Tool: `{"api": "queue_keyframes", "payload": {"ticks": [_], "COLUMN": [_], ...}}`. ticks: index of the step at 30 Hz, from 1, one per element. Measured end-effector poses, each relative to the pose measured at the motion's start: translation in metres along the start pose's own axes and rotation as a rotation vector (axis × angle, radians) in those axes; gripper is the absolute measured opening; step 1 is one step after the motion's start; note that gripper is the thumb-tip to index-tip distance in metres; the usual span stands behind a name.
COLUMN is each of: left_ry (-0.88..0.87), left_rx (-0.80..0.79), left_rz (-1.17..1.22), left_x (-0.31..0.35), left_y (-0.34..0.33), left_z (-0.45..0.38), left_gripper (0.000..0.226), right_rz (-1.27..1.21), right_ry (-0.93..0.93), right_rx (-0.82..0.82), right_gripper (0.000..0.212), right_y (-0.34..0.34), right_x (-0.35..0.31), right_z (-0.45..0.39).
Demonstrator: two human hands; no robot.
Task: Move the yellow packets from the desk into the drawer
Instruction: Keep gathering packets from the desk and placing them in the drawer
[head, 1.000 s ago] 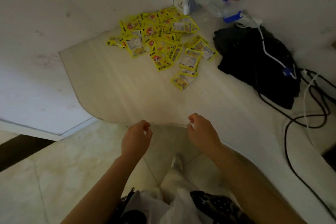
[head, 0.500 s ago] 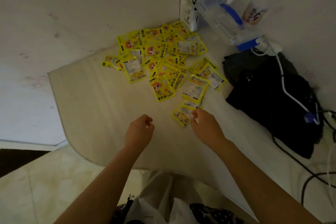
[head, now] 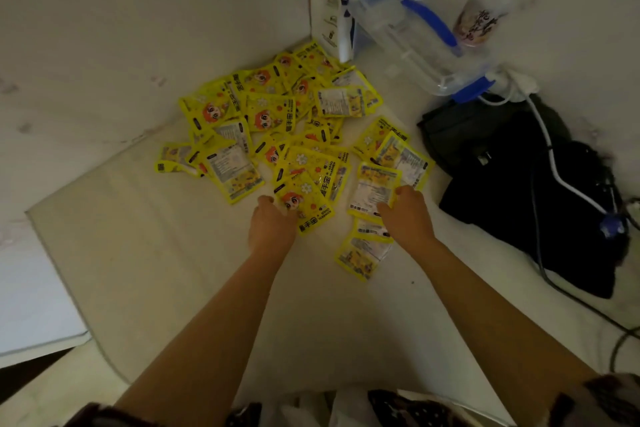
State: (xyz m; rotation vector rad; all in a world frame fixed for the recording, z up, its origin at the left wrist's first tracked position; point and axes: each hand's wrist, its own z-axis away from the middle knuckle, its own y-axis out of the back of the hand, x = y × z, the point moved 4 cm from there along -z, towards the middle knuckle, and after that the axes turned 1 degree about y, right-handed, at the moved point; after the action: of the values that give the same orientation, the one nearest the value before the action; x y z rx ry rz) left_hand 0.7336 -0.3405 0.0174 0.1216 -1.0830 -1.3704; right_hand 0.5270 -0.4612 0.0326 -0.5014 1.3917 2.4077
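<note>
A: What's nearest?

B: Two bare forearms reaching out over the pale table (head: 180, 274). Just beyond the wrists, one yellow packet (head: 362, 255) lies apart from the rest, face down, close under the right forearm.

A: And the hands?

B: The left hand (head: 272, 227) rests at the near edge of the pile, its fingers curled onto a packet with a cartoon face (head: 306, 203); whether it truly grips it I cannot tell. The right hand (head: 407, 213) has its fingers curled over the near edge of a packet showing its printed back (head: 372, 189), and seems to pinch it.

A: Where are the other packets?

B: The heap of yellow packets (head: 273, 118) is spread on the table farther in, overlapping, running back into the corner where the walls meet. No drawer is in sight.

A: Anything else?

B: To the right, a black bag (head: 519, 191) with a white cable (head: 554, 166) lying across it. Behind it, a clear plastic container with blue clips (head: 412, 42), tilted, and a printed cup (head: 476, 26) near the wall.
</note>
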Motion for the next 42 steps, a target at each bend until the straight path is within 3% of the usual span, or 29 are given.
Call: {"api": "queue_keyframes", "payload": {"ticks": [6,12,17,24,27,30,32,37,42], "left_ry": [0.089,0.153,0.152,0.16,0.114,0.131,0.152,0.113,0.151], "left_rx": [0.022,0.076,0.042,0.013,0.052,0.096,0.119,0.157,0.198], "left_rz": [-0.067,-0.125,-0.094,-0.022,0.004,0.076,0.113,0.203,0.411], "left_x": [0.016,0.021,0.014,-0.013,-0.02,-0.026,-0.032,-0.042,-0.042], "left_y": [-0.018,-0.026,-0.021,-0.001,0.005,0.013,0.02,0.046,0.069], "left_z": [-0.009,-0.011,-0.02,-0.022,-0.019,-0.014,-0.014,-0.026,-0.045], "left_gripper": [0.082,0.093,0.086,0.069,0.055,0.035,0.034,0.03,0.013], "right_rz": [-0.113,-0.064,-0.063,-0.116,-0.122,-0.049,-0.038,0.035,-0.189], "right_ry": [-0.165,-0.208,-0.201,-0.127,-0.061,0.014,0.05,0.161,0.371], "right_rx": [-0.028,-0.035,-0.076,-0.056,-0.01,0.084,0.102,0.197,0.056], "right_gripper": [0.087,0.098,0.098,0.058,0.048,0.024,0.013,0.011,0.011], "right_y": [-0.007,-0.012,-0.008,0.007,0.007,0.006,0.005,0.015,0.016], "right_x": [0.004,0.003,0.004,0.011,0.01,0.009,0.007,-0.005,-0.043], "right_z": [-0.03,-0.041,-0.05,-0.047,-0.046,-0.044,-0.042,-0.035,-0.024]}}
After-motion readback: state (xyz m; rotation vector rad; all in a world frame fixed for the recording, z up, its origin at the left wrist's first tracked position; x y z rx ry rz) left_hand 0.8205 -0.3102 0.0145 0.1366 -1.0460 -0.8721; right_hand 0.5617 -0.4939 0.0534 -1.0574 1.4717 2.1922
